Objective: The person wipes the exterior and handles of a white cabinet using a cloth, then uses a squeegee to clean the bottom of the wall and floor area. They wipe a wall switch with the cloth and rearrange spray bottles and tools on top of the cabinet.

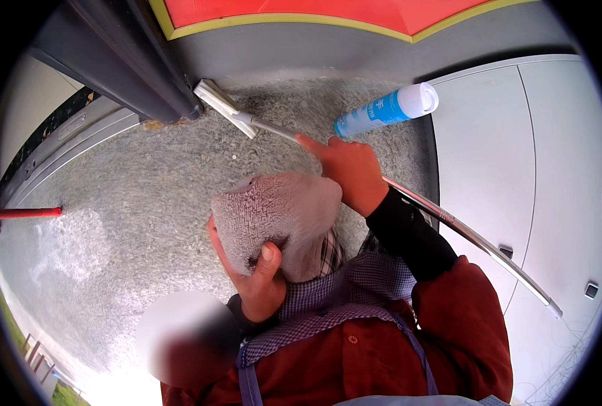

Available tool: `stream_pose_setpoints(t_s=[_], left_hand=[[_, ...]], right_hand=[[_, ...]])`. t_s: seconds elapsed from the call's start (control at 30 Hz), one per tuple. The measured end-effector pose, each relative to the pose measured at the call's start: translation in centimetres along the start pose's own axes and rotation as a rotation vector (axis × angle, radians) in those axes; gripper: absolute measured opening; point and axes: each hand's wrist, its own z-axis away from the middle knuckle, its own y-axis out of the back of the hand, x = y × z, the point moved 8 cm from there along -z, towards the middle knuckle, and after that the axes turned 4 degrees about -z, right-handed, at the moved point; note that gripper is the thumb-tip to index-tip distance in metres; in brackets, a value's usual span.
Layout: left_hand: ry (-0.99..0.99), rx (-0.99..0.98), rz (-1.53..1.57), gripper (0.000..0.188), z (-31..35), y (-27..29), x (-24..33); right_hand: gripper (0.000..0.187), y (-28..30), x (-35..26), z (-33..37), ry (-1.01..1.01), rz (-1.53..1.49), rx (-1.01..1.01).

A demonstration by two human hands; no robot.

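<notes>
My left hand (260,281) is closed on a greyish-pink terry towel (274,206), its thumb pressed into the cloth's near side. The towel is bunched in front of my lap. My right hand (355,169) wraps round the metal pole of a long-handled squeegee (477,240), with the index finger stretched along it. The pale, flat head (225,108) of the squeegee lies far left of that hand, beside the foot of a dark post. The towel's right edge meets my right hand; whether those fingers also pinch it is hidden.
A blue-and-white spray can (385,111) with a white cap is on the speckled grey floor (145,176) beyond my right hand. White cabinet doors (484,135) line the right. A dark post (135,61) rises far left, and a red bar (23,213) juts in at left.
</notes>
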Motion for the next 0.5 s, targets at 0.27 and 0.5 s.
stream_pose_setpoints(t_s=[0.27,0.5], left_hand=[[-0.051,-0.025,0.019,0.09,0.1,-0.3,0.4],[-0.077,-0.018,0.06,0.088,0.0,-0.6,1.1]], right_hand=[[0.056,5.6,-2.1,-1.2,0.216,0.12,-0.019],[0.057,11.2,-5.8,-1.1,0.263,0.342,0.104]])
